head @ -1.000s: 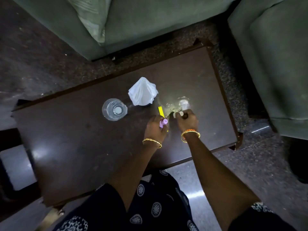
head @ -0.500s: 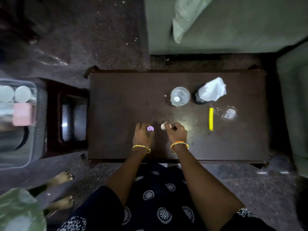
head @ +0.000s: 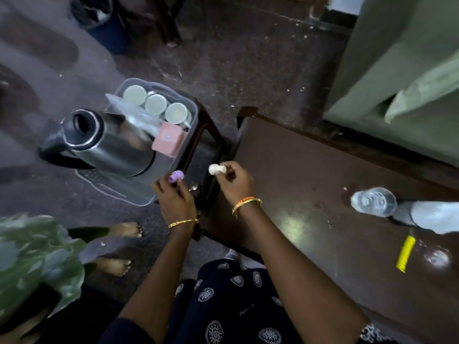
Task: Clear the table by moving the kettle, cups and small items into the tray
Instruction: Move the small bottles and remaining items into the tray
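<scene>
My left hand (head: 175,199) pinches a small purple item (head: 176,176) just over the near right edge of the clear plastic tray (head: 139,197). A small white item (head: 216,169) is gripped in my right hand (head: 236,183), held over the gap between tray and dark table (head: 310,170). Inside the tray stand a steel kettle (head: 109,145), three pale cups (head: 155,104) and a pink box (head: 169,141). A clear glass (head: 373,201), a white tissue wad (head: 432,216), a yellow stick (head: 406,253) and a small glass piece (head: 437,258) lie on the table at right.
The tray rests on a dark stool (head: 201,145) left of the table. Another person's bare feet (head: 124,229) and green clothing (head: 32,256) are at lower left. A green sofa (head: 397,70) with a cushion stands beyond the table. A dark bin (head: 99,18) sits on the floor.
Both hands lifted the purple and white items off the table and carried them left toward the tray. My head turned left, bringing the tray and kettle fully into view.
</scene>
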Tool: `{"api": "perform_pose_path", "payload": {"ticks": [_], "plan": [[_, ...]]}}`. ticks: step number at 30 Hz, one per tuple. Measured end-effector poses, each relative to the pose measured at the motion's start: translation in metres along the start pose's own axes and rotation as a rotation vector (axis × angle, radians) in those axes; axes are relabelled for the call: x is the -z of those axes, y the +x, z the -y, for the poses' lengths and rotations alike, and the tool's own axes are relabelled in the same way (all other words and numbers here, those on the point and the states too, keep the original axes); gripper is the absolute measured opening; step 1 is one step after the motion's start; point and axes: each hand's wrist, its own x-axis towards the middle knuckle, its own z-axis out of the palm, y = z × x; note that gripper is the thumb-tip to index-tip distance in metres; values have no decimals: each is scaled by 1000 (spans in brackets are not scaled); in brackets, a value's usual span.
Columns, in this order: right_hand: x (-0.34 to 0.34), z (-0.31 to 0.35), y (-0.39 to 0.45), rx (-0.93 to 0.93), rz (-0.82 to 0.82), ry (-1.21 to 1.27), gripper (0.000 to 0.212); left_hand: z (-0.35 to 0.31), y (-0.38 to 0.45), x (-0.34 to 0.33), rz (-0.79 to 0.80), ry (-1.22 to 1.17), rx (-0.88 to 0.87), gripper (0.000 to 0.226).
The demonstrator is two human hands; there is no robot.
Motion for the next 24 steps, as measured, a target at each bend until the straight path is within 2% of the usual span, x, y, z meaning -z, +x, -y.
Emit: {"api": "perform_pose_path", "payload": {"ticks": [5,9,12,15,18,24], "plan": [[-61,49,20,307,179,-253,18,31,47,12,-73,-26,180,25],[-91,62,41,516,228,-715,24,51,75,9,58,43,264,27],[-112,63,58,597,276,-933,23,59,93,5,164,68,345,25],[-130,63,71,603,334,-1072,26,64,106,0,246,107,434,21],[-144,59,78,560,299,-1140,29,68,114,-6,270,110,491,18],[-162,51,84,464,266,-1168,62,74,115,-13,264,82,527,15]]}}
